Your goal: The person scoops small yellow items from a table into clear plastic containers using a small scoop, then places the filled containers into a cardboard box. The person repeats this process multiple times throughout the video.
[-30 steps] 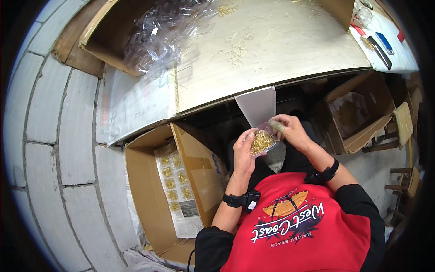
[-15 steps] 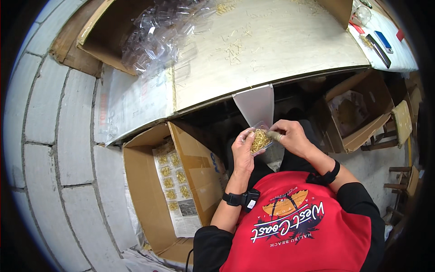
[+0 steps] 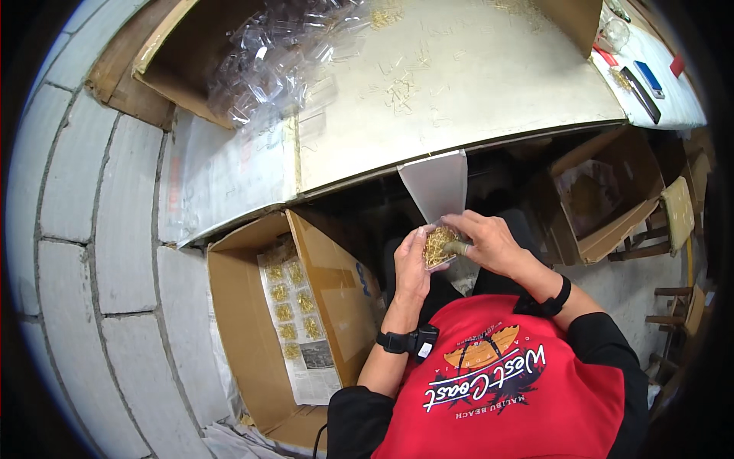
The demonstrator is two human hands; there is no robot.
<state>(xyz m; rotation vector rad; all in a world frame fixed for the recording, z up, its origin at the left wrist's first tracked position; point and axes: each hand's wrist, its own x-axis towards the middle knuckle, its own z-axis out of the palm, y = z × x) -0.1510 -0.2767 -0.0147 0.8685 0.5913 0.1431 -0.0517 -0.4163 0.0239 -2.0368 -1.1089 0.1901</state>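
A small clear plastic box [image 3: 433, 268] sits low in front of me, filled with gold-coloured wire hooks [image 3: 438, 245]. My left hand [image 3: 412, 266] grips the box along its left side, thumb near the upper edge. From the right, my right hand [image 3: 493, 242] is closed over the box, its fingers bent at the far edge and its thumb, in a greyish cover, against the right side. Those fingers partly hide the far right corner. Just beyond the hands, a white chute-like sheet [image 3: 434, 180] hangs from the table edge.
On the table [image 3: 474, 99] lie loose gold hooks [image 3: 400, 93] and a heap of clear plastic boxes [image 3: 264, 73]. Below left, a cardboard carton [image 3: 245, 336] holds filled boxes [image 3: 284, 312] on newspaper. Another carton [image 3: 612, 237] and a wooden stool [image 3: 677, 210] stand right.
My right hand has moved slightly left and farther over the box, its fingers now at the far edge. The left hand still holds the box, a little lower and to the right.
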